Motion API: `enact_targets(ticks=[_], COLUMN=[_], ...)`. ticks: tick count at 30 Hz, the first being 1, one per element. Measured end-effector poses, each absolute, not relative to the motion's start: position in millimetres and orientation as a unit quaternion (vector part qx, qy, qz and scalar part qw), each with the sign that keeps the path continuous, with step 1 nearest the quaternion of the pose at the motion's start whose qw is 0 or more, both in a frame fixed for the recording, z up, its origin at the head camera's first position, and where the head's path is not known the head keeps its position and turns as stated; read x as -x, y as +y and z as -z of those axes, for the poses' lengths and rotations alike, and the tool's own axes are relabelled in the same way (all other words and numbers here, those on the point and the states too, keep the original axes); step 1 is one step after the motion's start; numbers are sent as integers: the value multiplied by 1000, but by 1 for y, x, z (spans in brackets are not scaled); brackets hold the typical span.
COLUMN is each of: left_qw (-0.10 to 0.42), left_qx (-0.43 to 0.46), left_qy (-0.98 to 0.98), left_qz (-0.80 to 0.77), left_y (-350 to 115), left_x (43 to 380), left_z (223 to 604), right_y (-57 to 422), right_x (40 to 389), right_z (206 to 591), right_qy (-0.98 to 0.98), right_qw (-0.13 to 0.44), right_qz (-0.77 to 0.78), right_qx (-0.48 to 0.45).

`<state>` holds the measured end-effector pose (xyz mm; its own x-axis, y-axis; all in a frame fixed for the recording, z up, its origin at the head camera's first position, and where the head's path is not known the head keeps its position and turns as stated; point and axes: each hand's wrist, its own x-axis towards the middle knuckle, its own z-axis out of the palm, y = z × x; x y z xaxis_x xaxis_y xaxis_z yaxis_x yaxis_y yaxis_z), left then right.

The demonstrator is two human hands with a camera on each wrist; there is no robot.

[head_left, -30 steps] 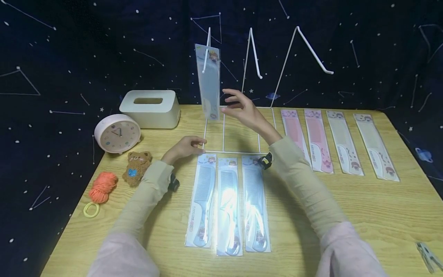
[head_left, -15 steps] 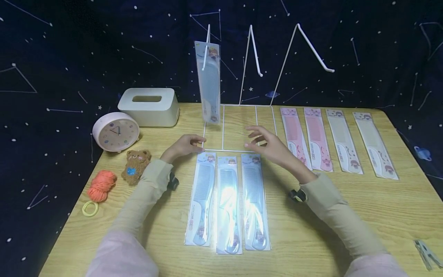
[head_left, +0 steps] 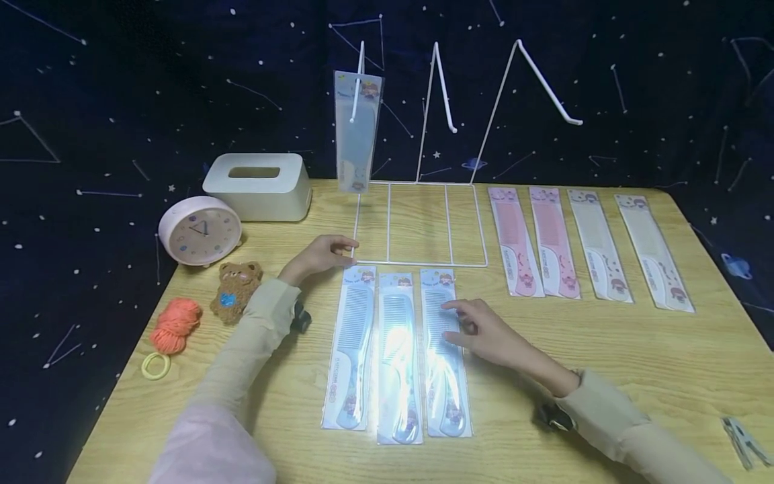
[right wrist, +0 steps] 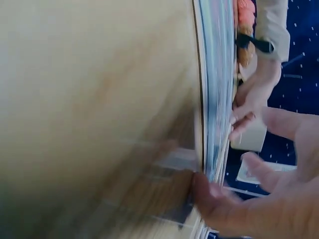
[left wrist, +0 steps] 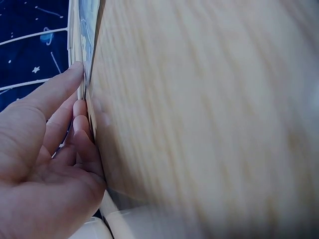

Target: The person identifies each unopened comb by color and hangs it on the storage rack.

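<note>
Pinching the front left corner of the white wire rack (head_left: 423,263), standing at the table's (head_left: 653,363) back edge, between the thumb and fingers of the left hand (head_left: 317,259). Hovering with the parted fingers of the right hand (head_left: 486,333) over the rightmost packaged blue comb (head_left: 449,400), lying just off the rack's front edge beside two matching combs (head_left: 397,366), with a hanging blue comb (head_left: 358,151) dangling from the left hook.

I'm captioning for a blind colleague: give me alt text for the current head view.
A person's right hand is over the rightmost of three packaged blue combs on a wooden table; the left hand holds a white wire rack where another blue comb hangs. Two pink combs and two pale ones lie at right.
</note>
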<state>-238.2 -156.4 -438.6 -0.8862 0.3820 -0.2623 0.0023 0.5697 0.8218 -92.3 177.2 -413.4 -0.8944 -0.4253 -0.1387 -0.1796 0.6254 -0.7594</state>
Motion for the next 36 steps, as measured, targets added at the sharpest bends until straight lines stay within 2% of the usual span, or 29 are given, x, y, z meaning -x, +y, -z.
enact_targets(ticks=[9,12,22,28,33,36], left_qw=[205,204,204,209,207,207], left_qx=[-108,-108,-108,-117,-117,-120], left_qy=[861,861,862,855,859,857], left_qz=[-453,-454,-452,-460,-453,-457], left_y=[-161,-160,-158,-156,-157,-157], left_x=[239,239,237,235,239,239], left_z=[437,437,438,433,439,439], right_y=[159,153,157,175,182,182], right_x=[79,77,79,84,88,91], right_z=[410,409,412,409,392,377], right_qy=[926,933,929,911,904,902], right_qw=[192,188,180,198,209,192], right_qz=[271,250,298,327,343,355], right_qx=[181,179,128,155,145,156])
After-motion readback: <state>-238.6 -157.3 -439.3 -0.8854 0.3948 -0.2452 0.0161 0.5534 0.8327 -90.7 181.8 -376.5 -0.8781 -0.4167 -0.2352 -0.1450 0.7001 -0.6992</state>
